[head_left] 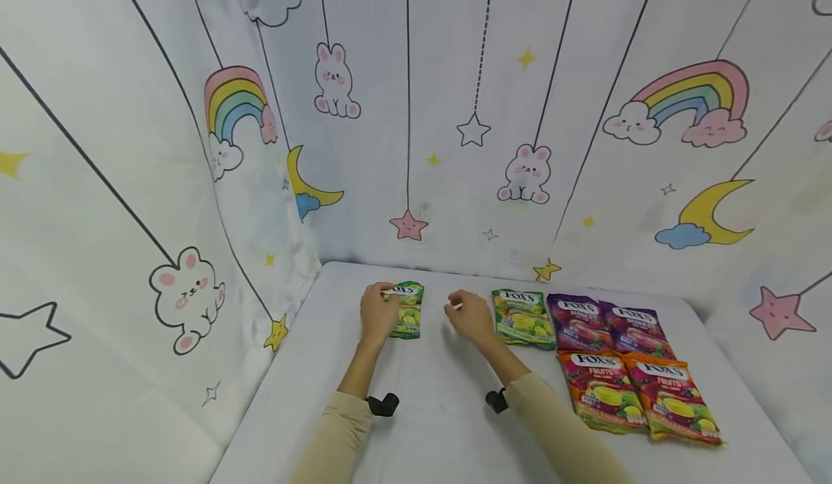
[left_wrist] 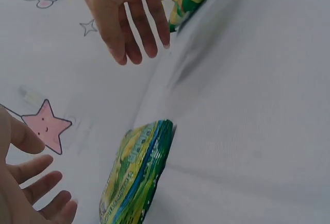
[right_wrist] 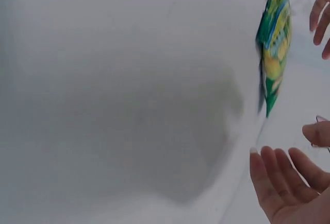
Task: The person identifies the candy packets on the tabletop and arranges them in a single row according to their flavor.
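In the head view, a green FOX'S candy bag (head_left: 411,316) lies flat on the left part of the white table. My left hand (head_left: 379,315) is over its left side and hides part of it. The left wrist view shows that hand (left_wrist: 38,193) with fingers spread, apart from the bag (left_wrist: 135,175). To the right, my right hand (head_left: 471,316) hovers above the table with nothing in it. Its fingers are relaxed in the right wrist view, where the hand (right_wrist: 291,185) appears below the bag (right_wrist: 276,49).
A second green bag (head_left: 523,318) lies right of my right hand. Beside it are two purple bags (head_left: 581,323) (head_left: 638,331), with two orange-red bags (head_left: 602,391) (head_left: 672,399) in front. A patterned white curtain (head_left: 448,195) stands behind the table (head_left: 435,426).
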Demonstrator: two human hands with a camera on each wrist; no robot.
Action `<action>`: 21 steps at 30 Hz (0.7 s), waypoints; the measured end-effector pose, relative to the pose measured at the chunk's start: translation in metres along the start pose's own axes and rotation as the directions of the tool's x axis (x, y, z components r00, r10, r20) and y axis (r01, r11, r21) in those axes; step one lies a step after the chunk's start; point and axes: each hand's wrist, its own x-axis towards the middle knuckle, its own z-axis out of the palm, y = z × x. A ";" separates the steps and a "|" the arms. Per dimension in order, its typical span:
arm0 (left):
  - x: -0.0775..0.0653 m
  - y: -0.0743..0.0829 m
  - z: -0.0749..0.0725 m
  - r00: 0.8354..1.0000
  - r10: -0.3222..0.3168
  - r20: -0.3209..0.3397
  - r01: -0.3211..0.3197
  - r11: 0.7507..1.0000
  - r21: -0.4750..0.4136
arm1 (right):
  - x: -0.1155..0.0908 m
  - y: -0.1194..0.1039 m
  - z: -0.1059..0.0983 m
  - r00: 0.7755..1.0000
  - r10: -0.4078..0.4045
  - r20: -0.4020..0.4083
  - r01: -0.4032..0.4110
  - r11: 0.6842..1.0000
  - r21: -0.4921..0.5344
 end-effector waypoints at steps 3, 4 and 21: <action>0.005 -0.009 -0.008 1.000 -0.017 -0.017 0.018 0.998 0.063 | 0.000 -0.009 0.013 0.996 0.038 0.075 -0.041 0.999 0.037; 0.006 -0.013 -0.009 0.999 -0.028 -0.018 0.030 0.997 0.076 | 0.000 -0.011 0.017 0.994 0.050 0.097 -0.055 0.997 0.053; 0.021 -0.058 -0.019 0.975 -0.199 0.100 0.191 0.978 0.086 | 0.007 -0.038 0.068 0.964 0.212 0.160 -0.225 0.972 0.069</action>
